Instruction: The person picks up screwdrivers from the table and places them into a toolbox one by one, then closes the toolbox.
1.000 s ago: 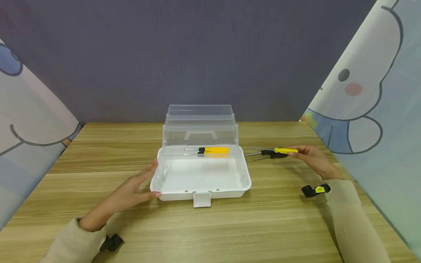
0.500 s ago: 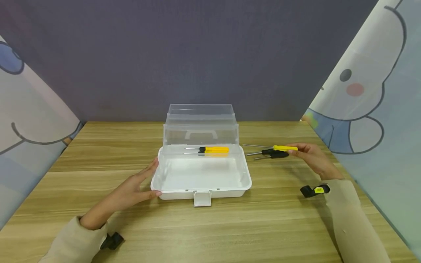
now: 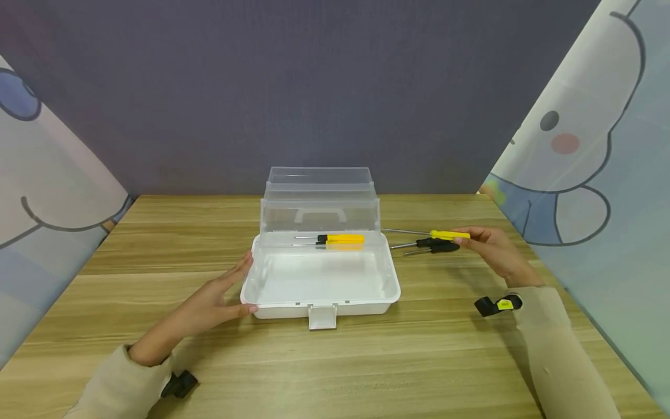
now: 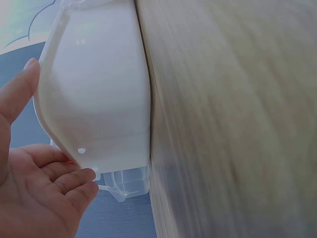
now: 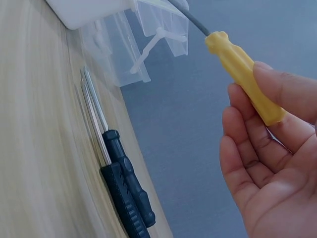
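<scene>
A white toolbox [image 3: 320, 279] stands with its lid up on the table. My left hand [image 3: 209, 302] touches its left end, thumb near the front corner and fingers along the side; in the left wrist view that hand [image 4: 44, 183] has its fingers fairly straight. To the right of the box, my right hand [image 3: 492, 250] pinches a yellow-handled screwdriver [image 5: 245, 77] between thumb and fingers, raised above the table with its shaft pointing left. Below it lie two black-handled screwdrivers [image 5: 126, 183] side by side.
Clear stepped trays [image 3: 320, 212] rise at the back of the toolbox. Small screwdrivers with yellow-orange handles [image 3: 345, 238] lie in the lowest one. A white latch [image 3: 322, 317] hangs at the front. A dark wall [image 3: 324, 93] borders the table's far edge.
My right hand has moved slightly left and away from me with the yellow screwdriver, whose tip is now closer to the toolbox. My left hand stays at the box.
</scene>
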Demonstrator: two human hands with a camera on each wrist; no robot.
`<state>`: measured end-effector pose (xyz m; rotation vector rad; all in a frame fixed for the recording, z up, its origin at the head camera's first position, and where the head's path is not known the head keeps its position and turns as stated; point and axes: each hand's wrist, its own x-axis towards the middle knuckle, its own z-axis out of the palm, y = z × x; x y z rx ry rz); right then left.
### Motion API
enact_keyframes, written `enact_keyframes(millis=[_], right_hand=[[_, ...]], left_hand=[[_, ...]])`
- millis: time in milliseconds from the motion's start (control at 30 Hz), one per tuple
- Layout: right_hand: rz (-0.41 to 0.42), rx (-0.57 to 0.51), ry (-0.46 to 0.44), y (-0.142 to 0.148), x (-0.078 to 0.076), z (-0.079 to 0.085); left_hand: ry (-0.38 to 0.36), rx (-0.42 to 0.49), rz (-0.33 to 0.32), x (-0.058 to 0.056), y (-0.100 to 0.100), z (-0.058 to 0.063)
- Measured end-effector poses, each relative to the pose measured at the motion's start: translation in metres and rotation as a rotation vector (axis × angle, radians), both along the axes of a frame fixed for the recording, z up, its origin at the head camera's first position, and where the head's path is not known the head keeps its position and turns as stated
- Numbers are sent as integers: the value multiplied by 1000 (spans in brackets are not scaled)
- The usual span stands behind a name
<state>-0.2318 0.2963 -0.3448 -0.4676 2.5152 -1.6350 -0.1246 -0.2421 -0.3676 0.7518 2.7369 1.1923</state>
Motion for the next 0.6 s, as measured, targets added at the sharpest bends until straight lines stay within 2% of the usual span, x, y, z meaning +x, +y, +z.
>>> enact_keyframes(millis=[167,433,600], right_hand=[[14,-35,23,-1,0,-1],[-11,-6,13,-1,1,1],[3,-39,17,-2,2,2]], left_hand=[[2,3,0,-1,0,-1],[0,12,-3,-1,-1,-1],[1,15,-6,0,-1,-1]])
